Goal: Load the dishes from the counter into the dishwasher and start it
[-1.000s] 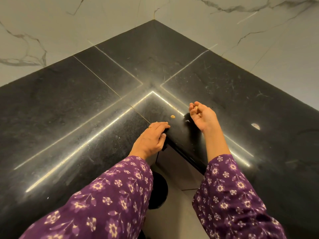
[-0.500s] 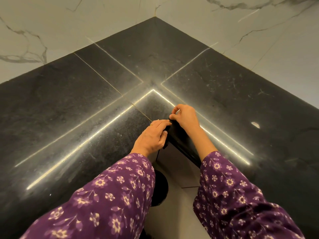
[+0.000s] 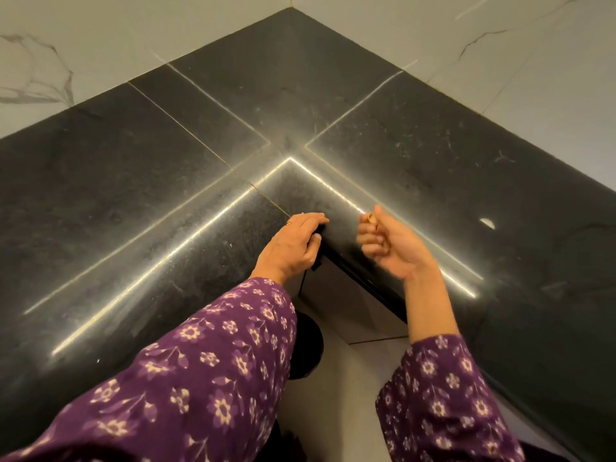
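The black stone counter (image 3: 166,181) forms an inner corner in front of me, and no dishes or dishwasher are in view. My left hand (image 3: 293,245) rests on the counter's front edge at the corner, fingers curled over the rim. My right hand (image 3: 390,241) is lifted just above the counter to the right of the corner, palm turned up. It pinches a small tan crumb (image 3: 371,217) between thumb and fingertips. Both arms wear purple flowered sleeves.
White marble-look walls (image 3: 100,45) close the counter at the back on both sides. A small pale spot (image 3: 487,223) lies on the counter to the right. Below the corner are light cabinet fronts (image 3: 346,305) and a dark round object (image 3: 308,345).
The crumb that lay on the counter near the corner is gone from there. My right hand came down on it, then lifted away to the right with it pinched. My left hand stayed on the edge.
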### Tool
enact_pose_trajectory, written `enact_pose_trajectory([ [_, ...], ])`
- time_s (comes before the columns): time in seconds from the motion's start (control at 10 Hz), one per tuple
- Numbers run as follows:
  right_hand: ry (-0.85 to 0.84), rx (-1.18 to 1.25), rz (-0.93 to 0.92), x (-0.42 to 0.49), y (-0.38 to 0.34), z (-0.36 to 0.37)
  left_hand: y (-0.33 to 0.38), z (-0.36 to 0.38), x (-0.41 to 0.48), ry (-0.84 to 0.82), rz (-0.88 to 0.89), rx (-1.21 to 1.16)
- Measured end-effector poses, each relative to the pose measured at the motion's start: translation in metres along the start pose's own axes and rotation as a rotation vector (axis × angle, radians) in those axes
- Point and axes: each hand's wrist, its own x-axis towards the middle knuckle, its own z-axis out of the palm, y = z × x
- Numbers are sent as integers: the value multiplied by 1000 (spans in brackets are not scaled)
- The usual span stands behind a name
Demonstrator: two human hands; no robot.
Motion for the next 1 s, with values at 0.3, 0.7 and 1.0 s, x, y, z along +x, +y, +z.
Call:
enact_pose_trajectory([
  [0.3,269,95,357,-28,176,-57,0,1,-1,6,0,2],
  [0.7,781,153,423,44,258,-114,-1,1,0,17,29,20],
  [1.0,743,253,374,49,255,-119,0,-1,-1,-6,-6,1],
])
